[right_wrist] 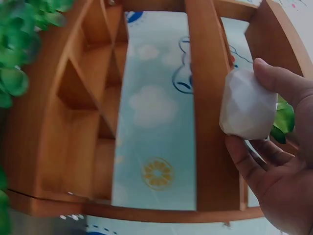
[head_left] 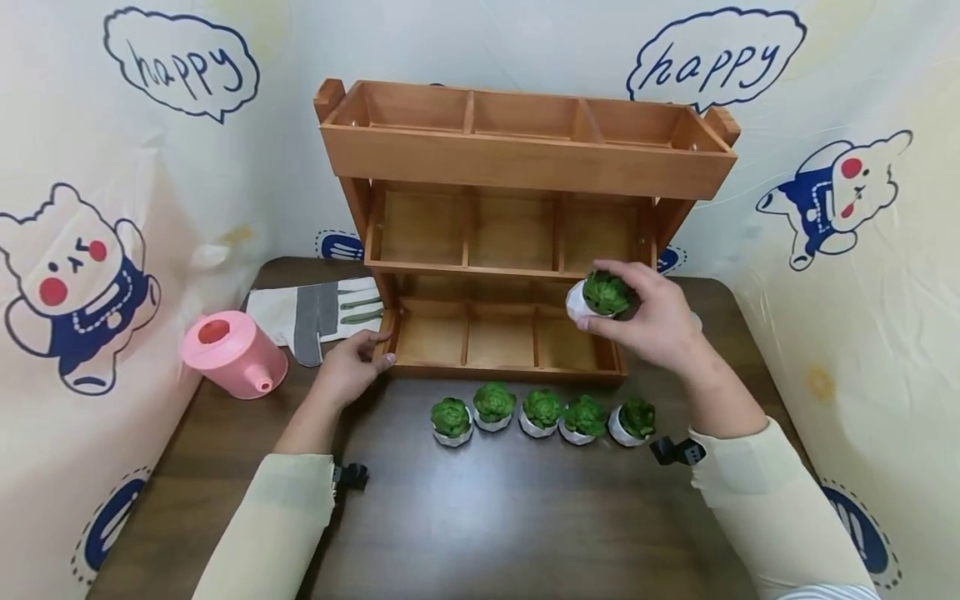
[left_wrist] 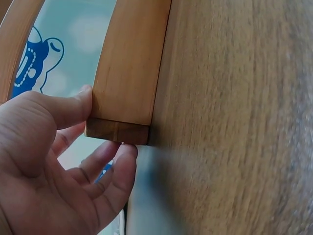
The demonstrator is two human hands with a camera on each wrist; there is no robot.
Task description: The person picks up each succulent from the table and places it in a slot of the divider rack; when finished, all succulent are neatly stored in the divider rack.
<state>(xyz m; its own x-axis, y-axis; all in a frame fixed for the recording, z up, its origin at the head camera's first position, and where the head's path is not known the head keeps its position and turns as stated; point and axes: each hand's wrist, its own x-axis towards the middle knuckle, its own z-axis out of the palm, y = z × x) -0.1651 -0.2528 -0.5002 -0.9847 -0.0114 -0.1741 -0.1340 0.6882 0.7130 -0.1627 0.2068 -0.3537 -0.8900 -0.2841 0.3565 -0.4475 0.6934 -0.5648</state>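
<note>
A three-tier wooden shelf (head_left: 525, 158) with compartments stands at the back of the dark table (head_left: 480, 517). My right hand (head_left: 652, 321) grips a small succulent in a white faceted pot (head_left: 600, 296) (right_wrist: 247, 110), held in the air before the right end of the shelf's middle and bottom tiers. My left hand (head_left: 356, 358) (left_wrist: 58, 161) holds the shelf's lower left corner (left_wrist: 120, 129), thumb on the front and fingers curled under the edge. Several more potted succulents (head_left: 542, 412) stand in a row on the table in front of the shelf.
A pink watering can (head_left: 232, 354) sits at the left of the table. Folded garden gloves (head_left: 318, 310) lie behind it beside the shelf. Printed cloth walls close in the table on the left, back and right.
</note>
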